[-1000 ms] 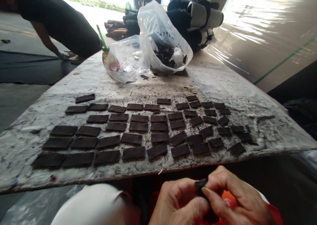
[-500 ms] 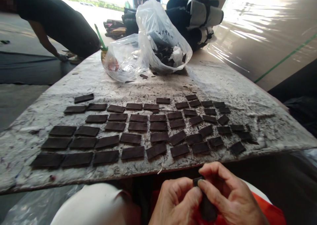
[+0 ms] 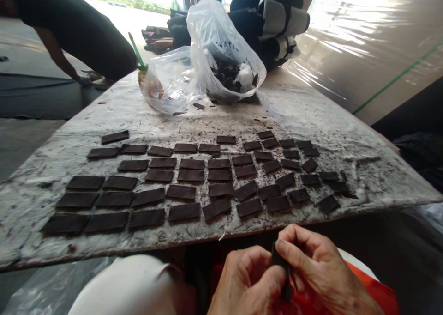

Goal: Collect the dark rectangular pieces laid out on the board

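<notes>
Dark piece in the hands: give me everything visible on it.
The dark piece is a small, matte, brown-black strip, cloth- or leather-like in look. It points roughly upward in the picture, off the table, on the wearer's side of its near edge. The left hand grips its middle; the right hand's thumb touches near its upper end. Fingers cover much of it, so its full outline is unclear.

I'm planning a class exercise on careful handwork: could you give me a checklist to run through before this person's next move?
1. Dark piece held by left hand and right hand: ok.
2. Held piece undamaged: cannot tell; the hands cover much of it.
3. Dark strips in even rows: not ok; several on the right lie askew.
4. Table free of scraps: not ok; bits litter it.
5. Large plastic bag apart from the strips: ok; it sits beyond them.
</notes>
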Demonstrator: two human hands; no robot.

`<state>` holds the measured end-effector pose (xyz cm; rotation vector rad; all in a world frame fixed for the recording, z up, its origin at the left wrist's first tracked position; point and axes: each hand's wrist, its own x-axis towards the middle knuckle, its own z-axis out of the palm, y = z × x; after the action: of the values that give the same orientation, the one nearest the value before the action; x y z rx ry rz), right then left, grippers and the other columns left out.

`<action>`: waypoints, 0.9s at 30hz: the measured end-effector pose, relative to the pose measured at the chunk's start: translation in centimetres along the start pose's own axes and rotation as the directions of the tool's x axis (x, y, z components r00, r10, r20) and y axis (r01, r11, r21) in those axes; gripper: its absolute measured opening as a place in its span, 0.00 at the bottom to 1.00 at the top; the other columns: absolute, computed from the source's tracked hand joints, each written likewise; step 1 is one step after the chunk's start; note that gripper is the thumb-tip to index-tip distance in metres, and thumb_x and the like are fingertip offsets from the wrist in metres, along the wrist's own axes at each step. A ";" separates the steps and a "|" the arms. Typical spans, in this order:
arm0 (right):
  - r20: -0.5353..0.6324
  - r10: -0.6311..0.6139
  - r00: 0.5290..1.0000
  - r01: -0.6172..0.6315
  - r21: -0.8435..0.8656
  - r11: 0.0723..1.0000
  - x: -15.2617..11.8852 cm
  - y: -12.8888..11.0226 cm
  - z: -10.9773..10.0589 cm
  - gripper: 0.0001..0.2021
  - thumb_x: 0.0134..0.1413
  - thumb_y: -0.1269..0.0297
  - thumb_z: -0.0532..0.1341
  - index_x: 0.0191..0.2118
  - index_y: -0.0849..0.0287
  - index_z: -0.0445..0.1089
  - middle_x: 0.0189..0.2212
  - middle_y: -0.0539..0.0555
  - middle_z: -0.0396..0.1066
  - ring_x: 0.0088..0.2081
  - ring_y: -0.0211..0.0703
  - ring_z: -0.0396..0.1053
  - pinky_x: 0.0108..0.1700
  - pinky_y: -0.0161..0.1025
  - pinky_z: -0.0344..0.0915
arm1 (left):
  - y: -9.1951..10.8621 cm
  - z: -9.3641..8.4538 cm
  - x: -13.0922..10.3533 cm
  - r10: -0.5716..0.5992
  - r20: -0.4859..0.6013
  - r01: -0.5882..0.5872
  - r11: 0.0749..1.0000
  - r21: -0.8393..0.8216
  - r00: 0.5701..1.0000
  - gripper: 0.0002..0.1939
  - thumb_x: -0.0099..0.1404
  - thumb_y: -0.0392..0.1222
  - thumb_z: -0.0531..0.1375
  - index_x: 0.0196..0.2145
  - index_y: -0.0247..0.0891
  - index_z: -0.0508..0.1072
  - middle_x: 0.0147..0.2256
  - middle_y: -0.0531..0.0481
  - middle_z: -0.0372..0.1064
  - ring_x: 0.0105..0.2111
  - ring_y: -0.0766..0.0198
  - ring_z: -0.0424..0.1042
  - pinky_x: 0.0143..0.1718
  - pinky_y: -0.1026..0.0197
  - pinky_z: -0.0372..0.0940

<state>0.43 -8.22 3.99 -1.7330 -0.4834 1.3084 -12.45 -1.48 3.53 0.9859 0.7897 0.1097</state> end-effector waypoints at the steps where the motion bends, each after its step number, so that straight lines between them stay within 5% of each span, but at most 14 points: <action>1: 0.023 0.019 1.000 -0.019 0.011 1.000 0.0 0.1 -0.2 0.23 0.44 0.41 0.63 0.24 0.58 0.62 0.08 0.40 0.53 0.12 0.28 0.50 0.16 0.27 0.50 | 0.1 0.0 0.0 0.002 0.003 -0.002 1.000 0.008 1.000 0.11 0.52 0.46 0.59 0.20 0.35 0.70 0.19 0.52 0.66 0.20 0.67 0.62 0.22 0.65 0.55; 7: 0.041 -0.070 0.997 0.074 -0.100 0.992 -0.2 -0.5 -1.0 0.20 0.40 0.48 0.68 0.25 0.61 0.66 0.15 0.43 0.61 0.16 0.28 0.53 0.17 0.26 0.49 | 0.6 0.1 0.1 0.005 0.026 -0.006 0.999 0.036 1.000 0.12 0.53 0.46 0.57 0.21 0.34 0.70 0.20 0.51 0.66 0.20 0.66 0.62 0.20 0.65 0.53; 17: -0.274 -0.191 0.943 0.203 0.016 0.979 -0.7 -0.7 0.2 0.19 0.42 0.48 0.68 0.20 0.60 0.66 0.09 0.44 0.60 0.14 0.31 0.59 0.19 0.28 0.56 | 0.5 0.7 0.0 0.028 0.113 0.000 0.971 -0.240 0.993 0.13 0.45 0.36 0.62 0.32 0.31 0.71 0.24 0.50 0.67 0.21 0.68 0.60 0.23 0.64 0.56; 23: -0.282 -0.191 0.940 0.198 -0.004 0.980 -0.7 -0.3 0.4 0.20 0.41 0.47 0.68 0.21 0.60 0.67 0.08 0.44 0.61 0.14 0.30 0.58 0.19 0.28 0.55 | -0.4 0.8 0.3 0.035 -0.029 -0.040 0.984 -0.174 0.999 0.10 0.49 0.44 0.62 0.24 0.33 0.71 0.19 0.52 0.65 0.18 0.69 0.61 0.19 0.66 0.53; 27: -0.123 -0.066 0.990 0.087 0.166 0.982 -0.7 0.4 -0.1 0.21 0.42 0.46 0.67 0.22 0.61 0.66 0.07 0.43 0.60 0.12 0.28 0.56 0.17 0.26 0.52 | -0.8 0.8 0.1 0.071 -0.015 -0.073 0.971 -0.230 0.997 0.16 0.52 0.52 0.62 0.23 0.35 0.69 0.20 0.50 0.68 0.18 0.67 0.64 0.19 0.66 0.56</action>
<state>0.18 -8.94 4.06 -1.6213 -0.3563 1.1523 -12.09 -2.44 3.10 0.7942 0.7298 0.2621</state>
